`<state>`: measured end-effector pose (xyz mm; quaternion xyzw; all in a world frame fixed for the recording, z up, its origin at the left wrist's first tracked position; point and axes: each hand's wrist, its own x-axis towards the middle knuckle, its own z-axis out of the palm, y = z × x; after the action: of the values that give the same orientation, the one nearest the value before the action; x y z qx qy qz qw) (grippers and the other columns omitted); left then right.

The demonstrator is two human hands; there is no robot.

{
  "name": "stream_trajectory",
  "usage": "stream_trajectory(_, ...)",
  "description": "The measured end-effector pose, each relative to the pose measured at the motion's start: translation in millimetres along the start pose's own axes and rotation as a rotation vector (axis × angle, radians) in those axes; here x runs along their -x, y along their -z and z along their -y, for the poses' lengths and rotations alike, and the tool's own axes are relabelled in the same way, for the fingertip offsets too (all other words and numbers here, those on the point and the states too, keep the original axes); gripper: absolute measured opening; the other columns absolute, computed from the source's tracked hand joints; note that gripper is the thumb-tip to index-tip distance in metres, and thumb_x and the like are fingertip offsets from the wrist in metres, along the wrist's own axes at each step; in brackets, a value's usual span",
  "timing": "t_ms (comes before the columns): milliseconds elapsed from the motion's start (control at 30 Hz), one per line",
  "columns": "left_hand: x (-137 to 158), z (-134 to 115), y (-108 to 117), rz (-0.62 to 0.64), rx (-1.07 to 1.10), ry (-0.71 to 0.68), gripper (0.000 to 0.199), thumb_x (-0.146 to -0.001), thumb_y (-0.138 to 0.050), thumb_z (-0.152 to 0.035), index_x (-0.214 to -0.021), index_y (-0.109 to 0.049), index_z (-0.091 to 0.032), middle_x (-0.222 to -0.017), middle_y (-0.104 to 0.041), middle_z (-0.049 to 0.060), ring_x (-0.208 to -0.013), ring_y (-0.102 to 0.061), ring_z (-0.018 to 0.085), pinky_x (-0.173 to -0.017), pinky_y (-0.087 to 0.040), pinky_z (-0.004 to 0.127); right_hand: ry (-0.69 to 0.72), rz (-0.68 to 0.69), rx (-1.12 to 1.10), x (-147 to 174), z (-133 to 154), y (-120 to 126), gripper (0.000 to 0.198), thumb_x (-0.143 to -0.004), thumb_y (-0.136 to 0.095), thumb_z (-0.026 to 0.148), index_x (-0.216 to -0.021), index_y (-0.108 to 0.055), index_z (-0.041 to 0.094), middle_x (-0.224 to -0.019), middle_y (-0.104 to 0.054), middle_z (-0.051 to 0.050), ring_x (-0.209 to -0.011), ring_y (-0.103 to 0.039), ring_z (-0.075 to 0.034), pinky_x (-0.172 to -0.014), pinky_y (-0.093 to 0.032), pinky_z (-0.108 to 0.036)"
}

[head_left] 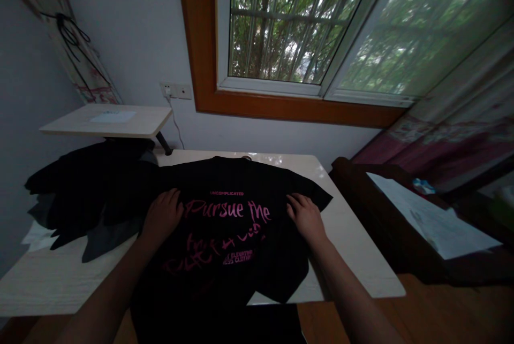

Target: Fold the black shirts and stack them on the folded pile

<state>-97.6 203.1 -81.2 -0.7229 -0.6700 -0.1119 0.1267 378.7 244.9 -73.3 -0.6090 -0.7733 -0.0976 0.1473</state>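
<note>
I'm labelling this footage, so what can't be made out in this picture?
In the head view:
- Black shirt: lower lettering, broken by folds; lower hem, lost in darkness near the bottom edge.
- Left hand and right hand: whether they pinch the fabric; too dim.
- Dark garments: how many, since they overlap.
- Shelf paper: its marks, too small.

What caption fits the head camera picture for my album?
Left hand and right hand on a black shirt with pink letters, on a table by a window.
</note>
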Motion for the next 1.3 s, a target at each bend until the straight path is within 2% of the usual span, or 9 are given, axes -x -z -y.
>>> stream_trajectory(200,-15,17,-17,-0.002,0.037,-0.044,0.048,-0.098,-0.038,-0.033,-0.137,-0.056,-0.012,-0.146,-0.055,0.013,-0.132,-0.050,0.031,-0.113,-0.040,0.048,0.004,0.009,-0.008,-4,-2,-3,0.037,-0.100,-0.050,0.030,-0.132,-0.065,0.020,-0.132,-0.064,-0.011,-0.121,-0.058,-0.028,-0.100,-0.046,-0.042)
stream_trajectory(433,-35,25,-25,-0.004,0.048,-0.092,0.048,-0.099,-0.035,-0.031,-0.139,-0.054,-0.012,-0.146,-0.055,0.013,-0.134,-0.049,0.028,-0.117,-0.036,0.045,-0.005,0.036,0.011,-14,-5,-8,0.039,-0.101,-0.046,0.030,-0.136,-0.061,0.021,-0.137,-0.061,-0.012,-0.123,-0.058,-0.027,-0.101,-0.044,-0.042)
stream_trajectory(633,-62,30,-38,0.039,0.057,-0.050,0.052,-0.098,-0.034,-0.031,-0.143,-0.051,-0.013,-0.150,-0.051,0.010,-0.139,-0.045,0.027,-0.118,-0.035,0.043,-0.016,0.047,0.016,-32,-5,-13,0.041,-0.101,-0.044,0.029,-0.138,-0.058,0.020,-0.140,-0.059,-0.012,-0.123,-0.058,-0.026,-0.103,-0.041,-0.043)
stream_trajectory(767,-81,33,-47,0.065,0.065,-0.026,0.054,-0.097,-0.036,-0.032,-0.145,-0.050,-0.011,-0.152,-0.049,0.013,-0.141,-0.043,0.028,-0.119,-0.032,0.044,-0.033,0.049,0.003,-43,-4,-17,0.042,-0.100,-0.043,0.029,-0.138,-0.059,0.020,-0.140,-0.059,-0.012,-0.123,-0.057,-0.026,-0.104,-0.040,-0.043)
stream_trajectory(1300,-145,43,-63,0.093,0.046,-0.018,0.058,-0.095,-0.033,-0.032,-0.145,-0.049,-0.006,-0.153,-0.048,0.014,-0.142,-0.041,0.028,-0.121,-0.028,0.041,-0.064,0.063,-0.004,-96,-5,-43,0.042,-0.100,-0.043,0.029,-0.139,-0.057,0.021,-0.144,-0.056,-0.012,-0.129,-0.053,-0.025,-0.107,-0.037,-0.042)
